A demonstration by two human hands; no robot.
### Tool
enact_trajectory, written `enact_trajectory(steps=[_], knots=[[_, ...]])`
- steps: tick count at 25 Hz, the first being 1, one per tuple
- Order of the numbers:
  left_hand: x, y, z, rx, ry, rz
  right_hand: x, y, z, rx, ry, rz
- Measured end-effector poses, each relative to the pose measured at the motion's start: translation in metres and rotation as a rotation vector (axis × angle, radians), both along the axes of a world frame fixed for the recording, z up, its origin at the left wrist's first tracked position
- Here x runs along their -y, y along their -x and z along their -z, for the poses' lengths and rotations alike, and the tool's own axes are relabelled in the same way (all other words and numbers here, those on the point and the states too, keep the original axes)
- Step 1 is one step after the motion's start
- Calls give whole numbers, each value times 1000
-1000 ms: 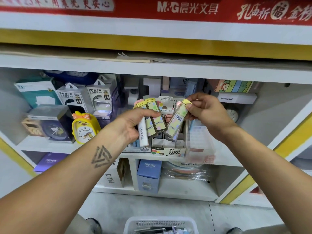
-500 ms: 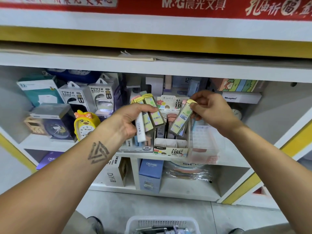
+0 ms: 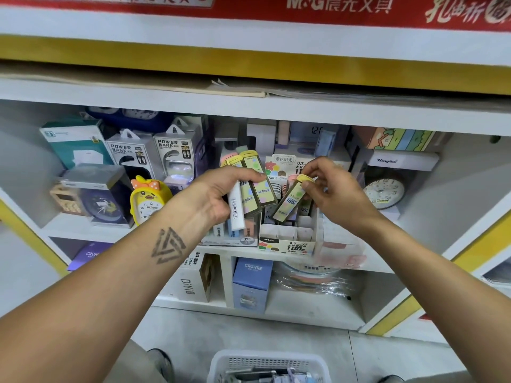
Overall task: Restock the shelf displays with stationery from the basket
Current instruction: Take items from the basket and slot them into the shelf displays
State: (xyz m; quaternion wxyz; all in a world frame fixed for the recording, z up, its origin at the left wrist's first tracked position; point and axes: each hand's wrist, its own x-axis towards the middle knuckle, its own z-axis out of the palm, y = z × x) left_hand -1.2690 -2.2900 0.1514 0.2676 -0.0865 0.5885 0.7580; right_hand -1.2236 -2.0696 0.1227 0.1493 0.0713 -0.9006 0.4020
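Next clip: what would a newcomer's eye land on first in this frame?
Probably the two bare hands mid-frame: the left hand grips a fan of slim pastel lead-refill cases, while the right hand pinches a single yellow-capped case above the white cardboard display box. Next, the yellow duck-shaped alarm clock on the shelf at left, and the red banner overhead.

Front slots of the display box (image 3: 287, 233) stand open — filled rear rows, clear case (image 3: 340, 244) crowding its right.
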Motion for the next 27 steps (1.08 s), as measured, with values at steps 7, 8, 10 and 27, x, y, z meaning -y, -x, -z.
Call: enact_trajectory(steps=[7,8,10,27], knots=[[-3,-1,-1,-1,2,18,-2,-2,4,30,1,33],[-4,-1,-1,-3,5,18,-3,-3,2,35,6,33],[-5,-1,0,-10,6,17,-7,-3,-2,37,30,46],[-22,-2,7,-4,14,85,-19,1,-1,-305,-560,158]])
